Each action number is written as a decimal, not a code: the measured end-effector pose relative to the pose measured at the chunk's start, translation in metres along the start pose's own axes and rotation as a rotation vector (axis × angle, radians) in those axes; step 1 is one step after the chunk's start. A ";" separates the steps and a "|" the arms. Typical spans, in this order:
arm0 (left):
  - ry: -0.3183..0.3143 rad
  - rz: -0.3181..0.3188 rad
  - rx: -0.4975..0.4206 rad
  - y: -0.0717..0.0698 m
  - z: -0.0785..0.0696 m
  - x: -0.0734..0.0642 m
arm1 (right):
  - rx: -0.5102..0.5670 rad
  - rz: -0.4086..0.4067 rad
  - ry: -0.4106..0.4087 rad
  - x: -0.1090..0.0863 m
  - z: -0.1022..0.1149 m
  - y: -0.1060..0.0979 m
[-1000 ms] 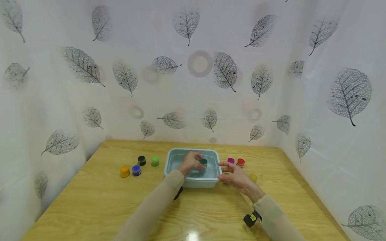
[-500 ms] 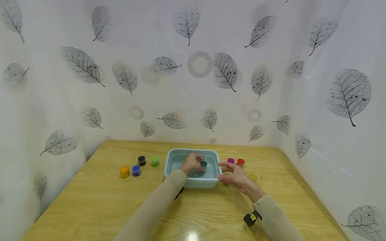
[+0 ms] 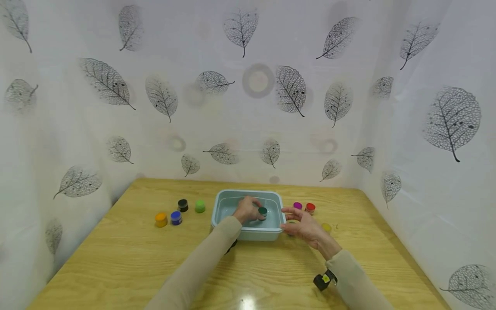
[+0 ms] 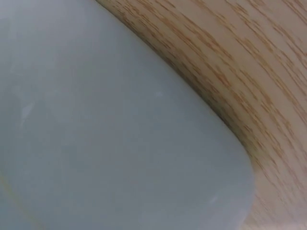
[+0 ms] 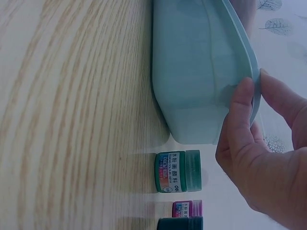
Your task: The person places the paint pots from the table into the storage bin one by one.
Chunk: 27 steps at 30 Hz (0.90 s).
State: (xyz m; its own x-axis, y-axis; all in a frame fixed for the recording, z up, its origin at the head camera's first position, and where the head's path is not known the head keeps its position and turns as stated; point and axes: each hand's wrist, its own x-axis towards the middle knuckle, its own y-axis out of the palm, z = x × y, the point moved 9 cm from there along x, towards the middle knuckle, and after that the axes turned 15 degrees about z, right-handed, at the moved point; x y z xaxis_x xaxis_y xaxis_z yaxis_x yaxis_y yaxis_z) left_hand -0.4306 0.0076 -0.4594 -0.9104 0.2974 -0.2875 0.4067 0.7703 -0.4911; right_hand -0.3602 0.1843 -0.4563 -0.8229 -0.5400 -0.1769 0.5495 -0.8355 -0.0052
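Observation:
In the head view my left hand [image 3: 247, 209] reaches down inside a pale blue plastic basin [image 3: 257, 236], its fingers around a small paint jar [image 3: 263, 211] with a dark green lid. Part of that jar is hidden by the fingers. My right hand [image 3: 308, 228] pinches the basin's right rim; the right wrist view shows the fingers against the outer wall and the thumb over the edge. Only the basin's outside [image 4: 129, 124] fills the left wrist view, with neither the hand nor the jar showing.
Left of the basin stand orange [image 3: 161, 220], blue [image 3: 176, 218], black [image 3: 183, 205] and light green [image 3: 199, 206] jars. To its right are purple [image 3: 297, 206], red [image 3: 310, 208] and yellow [image 3: 327, 227] ones. A green jar [image 5: 177, 171] stands below the right hand. Leaf-print curtains [image 3: 232, 125] surround the wooden table [image 3: 116, 258].
My left hand has lowered slightly inside the basin with the dark green-lidded paint jar. The right hand stays at the rim.

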 end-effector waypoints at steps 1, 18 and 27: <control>-0.005 -0.004 0.009 0.000 0.000 0.000 | -0.003 0.001 -0.001 0.000 0.000 0.000; 0.013 0.055 -0.130 0.006 0.001 -0.001 | 0.030 -0.004 0.004 0.001 -0.001 0.000; 0.028 0.068 -0.097 0.008 0.000 0.001 | 0.024 -0.013 0.004 0.000 -0.001 -0.001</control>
State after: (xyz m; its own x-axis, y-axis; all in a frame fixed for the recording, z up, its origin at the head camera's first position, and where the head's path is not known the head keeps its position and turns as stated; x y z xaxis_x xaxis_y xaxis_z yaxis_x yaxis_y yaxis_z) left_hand -0.4284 0.0141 -0.4630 -0.8835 0.3649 -0.2938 0.4592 0.7987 -0.3889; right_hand -0.3607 0.1848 -0.4575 -0.8295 -0.5284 -0.1810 0.5348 -0.8449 0.0158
